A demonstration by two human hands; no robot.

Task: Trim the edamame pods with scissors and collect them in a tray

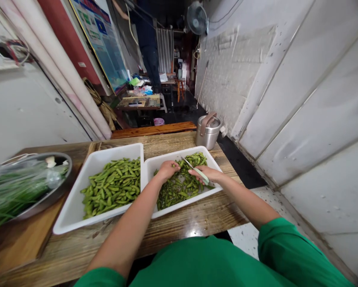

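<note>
Head view: at six o'clock, I saw both hands over white tray (149, 171) of green pods (179, 188). Right hand (211, 173) gripped scissors (199, 172), fingers curled round handle, blades toward ten o'clock. Left hand (167, 170) dipped in among pods, fingers bent; whether fingertips pinched one, I could not tell. Second tray (67, 212), heaped with pods, stood just beside at nine o'clock, steel basin (51, 202) beyond; lidded metal pot (208, 137) stood at first tray's one o'clock.

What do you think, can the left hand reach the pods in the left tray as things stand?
Probably yes: the left hand is close, over the right tray, and the pods lie uncovered; only the adjoining rims seem to stand between.
</note>
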